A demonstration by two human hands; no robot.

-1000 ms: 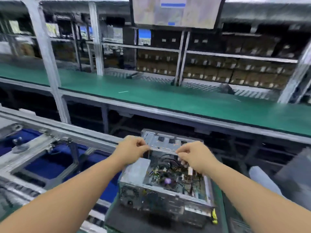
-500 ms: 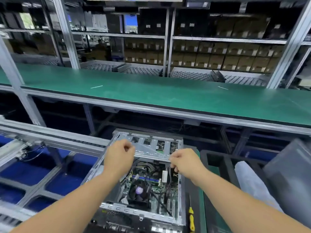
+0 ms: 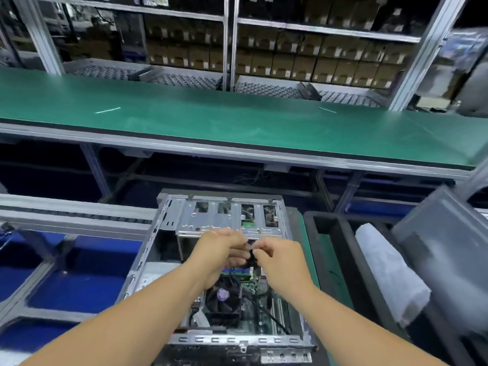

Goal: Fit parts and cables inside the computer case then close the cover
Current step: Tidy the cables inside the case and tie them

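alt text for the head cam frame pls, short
Seen from above, a person's left hand and right hand meet over an open computer case, both pinching a small black cable just in front of its metal drive cage. The motherboard with its fan lies exposed below the wrists. A long green workbench and shelves of boxes stand behind.

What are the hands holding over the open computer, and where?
Both hands, left and right, pinch a black cable at its upper end, above the case.
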